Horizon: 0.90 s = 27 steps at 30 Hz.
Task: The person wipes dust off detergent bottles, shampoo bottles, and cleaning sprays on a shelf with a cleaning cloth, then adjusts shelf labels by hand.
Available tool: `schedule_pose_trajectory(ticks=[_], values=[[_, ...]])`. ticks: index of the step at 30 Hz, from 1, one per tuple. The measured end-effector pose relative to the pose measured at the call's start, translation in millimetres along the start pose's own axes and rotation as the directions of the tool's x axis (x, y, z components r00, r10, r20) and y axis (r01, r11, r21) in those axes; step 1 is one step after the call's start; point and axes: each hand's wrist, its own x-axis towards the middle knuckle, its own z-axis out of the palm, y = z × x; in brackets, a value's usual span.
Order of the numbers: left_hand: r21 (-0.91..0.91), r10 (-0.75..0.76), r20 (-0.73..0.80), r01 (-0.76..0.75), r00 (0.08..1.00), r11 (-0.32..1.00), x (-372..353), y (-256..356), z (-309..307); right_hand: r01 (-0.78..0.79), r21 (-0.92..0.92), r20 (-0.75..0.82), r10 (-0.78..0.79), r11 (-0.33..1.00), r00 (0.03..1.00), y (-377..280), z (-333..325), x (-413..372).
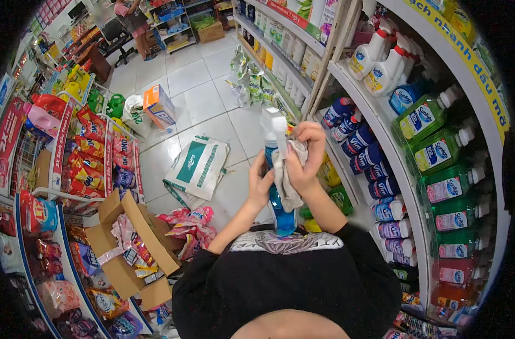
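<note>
A spray bottle of blue liquid (pixel 281 212) with a white head stands tilted in front of my chest. My left hand (pixel 260 183) is wrapped round its side. In my right hand (pixel 307 150) is a crumpled greyish cloth (pixel 292 192), pressed against the bottle's upper part and hanging down along it. The cloth covers much of the bottle's front and its label side. Right beside my right arm, shelves hold dark blue Vim bottles (pixel 361 138) and green Sunlight bottles (pixel 438 148).
An open cardboard box (pixel 107 243) of small packets sits at left, by a pink plastic bag (pixel 191 226). A white-green sack (pixel 198 166) and an orange box (pixel 159 104) are on the tiled floor. Another person (pixel 136 25) stands far back. Racks of detergent bags (pixel 88 150) line the left.
</note>
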Motion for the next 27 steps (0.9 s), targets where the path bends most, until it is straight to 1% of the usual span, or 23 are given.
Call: schedule_pose_trajectory(ticks=[1, 3, 4, 5, 6, 7, 8, 9, 11, 12, 13, 14, 15, 17, 18, 19, 21, 22, 23, 24, 25, 26, 27], values=[[-0.063, 0.027, -0.021, -0.029, 0.999, 0.998, 2.6, 2.1, 0.1, -0.034, 0.045, -0.019, 0.035, 0.998, 0.999, -0.4, 2.9, 0.2], [-0.033, 0.031, -0.033, -0.032, 0.999, 0.999, 4.8, 6.1, -7.8, -0.081, 0.089, -0.033, 0.084, 0.993, 0.996, -2.8, 2.7, -6.1], [-0.084, 0.075, -0.057, -0.079, 0.996, 0.993, 7.1, -2.1, -16.4, -0.092, 0.051, 0.142, 0.084, 0.994, 0.986, -4.1, 1.2, -11.7], [-0.132, 0.117, -0.080, -0.127, 0.990, 0.983, 10.8, -6.3, -22.7, -0.095, 0.013, 0.310, 0.086, 0.995, 0.947, -4.6, -0.6, -16.8], [-0.329, 0.063, -0.063, -0.081, 0.996, 0.941, 15.5, -8.5, -26.7, 0.005, -0.052, 0.411, 0.017, 0.999, 0.911, -3.5, -6.4, -21.5], [-0.512, 0.011, -0.037, -0.029, 0.999, 0.858, 20.9, -8.9, -29.3, -0.003, -0.055, 0.406, 0.025, 0.998, 0.914, -5.7, -9.1, -27.9], [-0.508, 0.029, 0.017, -0.016, 0.999, 0.861, 26.8, -2.4, -32.1, -0.028, -0.088, 0.421, 0.063, 0.996, 0.905, -9.3, -11.8, -34.4], [-0.619, 0.023, 0.035, 0.003, 0.999, 0.785, 30.7, 3.8, -30.6, -0.051, -0.122, 0.438, 0.100, 0.991, 0.894, -11.9, -14.5, -40.2], [-0.722, 0.058, 0.061, 0.004, 0.996, 0.692, 36.5, 2.6, -34.1, -0.045, -0.160, 0.427, 0.110, 0.986, 0.898, -13.1, -18.3, -55.3], [-0.723, 0.053, 0.061, 0.007, 0.997, 0.691, 37.2, 2.8, -33.0, -0.134, -0.133, 0.341, 0.173, 0.982, 0.924, -12.9, -19.5, -65.2], [-0.745, 0.069, 0.107, 0.034, 0.992, 0.667, 38.2, 4.4, -31.5, -0.219, -0.098, 0.254, 0.237, 0.971, 0.938, -11.3, -20.2, -71.8], [-0.763, 0.086, 0.155, 0.064, 0.984, 0.643, 39.1, 5.3, -31.0, -0.213, -0.093, 0.236, 0.229, 0.973, 0.944, -9.6, -21.1, -75.1], [-0.761, 0.079, 0.158, 0.070, 0.984, 0.644, 40.1, 4.1, -31.3, -0.218, -0.093, 0.231, 0.234, 0.972, 0.944, -6.5, -21.6, -76.8], [-0.739, 0.011, 0.172, 0.122, 0.985, 0.662, 39.8, -1.5, -30.5, 0.010, -0.041, 0.093, -0.006, 0.999, 0.996, 4.4, -22.2, -72.5], [-0.833, -0.012, 0.201, 0.177, 0.980, 0.525, 36.6, -6.4, -29.4, 0.050, -0.068, 0.001, -0.050, 0.996, 0.999, 9.6, -21.9, -62.7], [-0.833, -0.018, 0.209, 0.188, 0.978, 0.521, 34.8, -13.5, -27.5, 0.088, -0.102, -0.089, -0.097, 0.991, 0.991, 13.6, -21.1, -48.9], [-0.688, -0.117, 0.130, 0.175, 0.985, 0.704, 30.8, -25.9, -21.2, 0.079, -0.062, -0.198, -0.090, 0.995, 0.976, 11.7, -10.2, -20.6], [-0.666, -0.157, 0.175, 0.234, 0.972, 0.708, 25.1, -21.5, -12.4, 0.078, -0.070, -0.204, -0.091, 0.994, 0.975, 9.4, -5.5, -10.2], [-0.666, -0.159, 0.183, 0.241, 0.970, 0.706, 20.8, -23.8, -9.6, 0.135, -0.072, -0.163, -0.146, 0.988, 0.976, 7.1, -1.5, -0.6], [-0.692, -0.120, 0.187, 0.218, 0.975, 0.688, 17.7, -28.1, -8.0, 0.194, -0.070, -0.119, -0.202, 0.978, 0.972, 5.2, -0.1, 6.2], [-0.718, -0.082, 0.189, 0.194, 0.979, 0.668, 15.2, -33.1, -8.0, 0.195, -0.076, -0.119, -0.203, 0.978, 0.972, 3.3, -0.4, 9.0], [-0.857, 0.061, 0.376, 0.322, 0.925, 0.402, 14.5, -31.9, -9.7, 0.223, -0.072, -0.094, -0.230, 0.972, 0.969, 1.6, -0.6, 10.4], [-0.858, 0.062, 0.376, 0.322, 0.924, 0.400, 13.2, -28.8, -11.8, 0.253, -0.065, -0.066, -0.257, 0.965, 0.964, 0.0, -0.8, 12.6]])
